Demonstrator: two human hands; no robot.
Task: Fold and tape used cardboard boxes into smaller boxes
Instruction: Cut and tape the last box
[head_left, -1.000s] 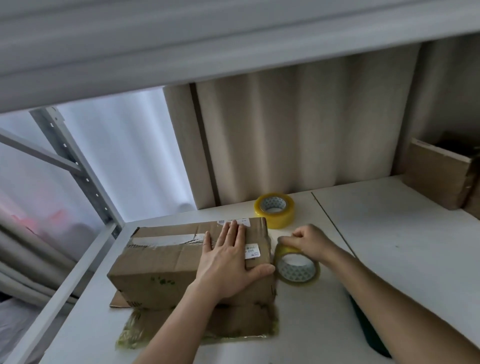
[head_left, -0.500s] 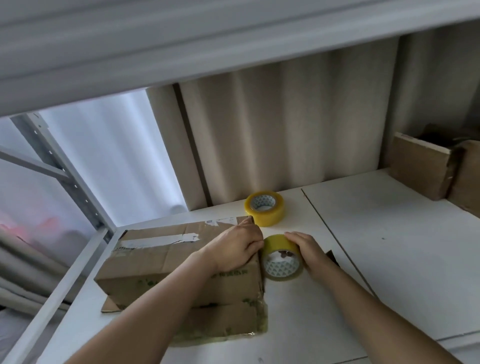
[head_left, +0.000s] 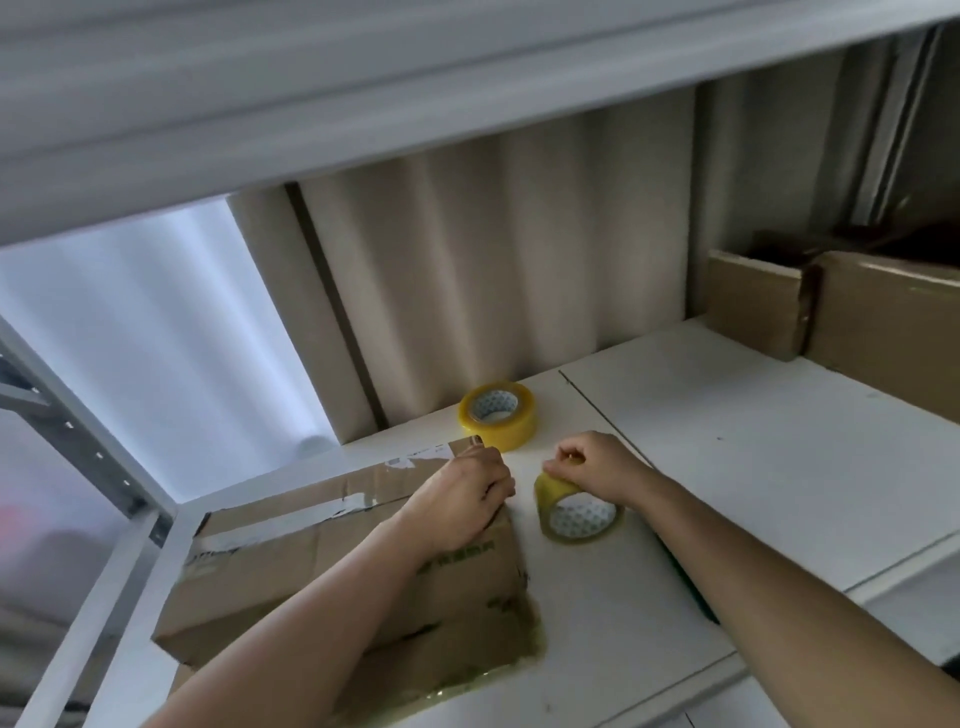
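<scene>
My left hand (head_left: 462, 499) curls over the folded box (head_left: 337, 561) corner; my right hand (head_left: 597, 467) pinches the tape roll (head_left: 576, 514). Folding looks done, taping remains.

brown cardboard box (head_left: 291, 566) flat on shelf | yellow tape roll (head_left: 579, 512) upright beside it

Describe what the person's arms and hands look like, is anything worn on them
Both arms are bare as far as the picture shows: no sleeves come into view on either forearm. The left hand and the right hand wear no gloves, and no watch, bracelet or ring shows on the wrists or fingers. Nails are too small to judge.
</scene>
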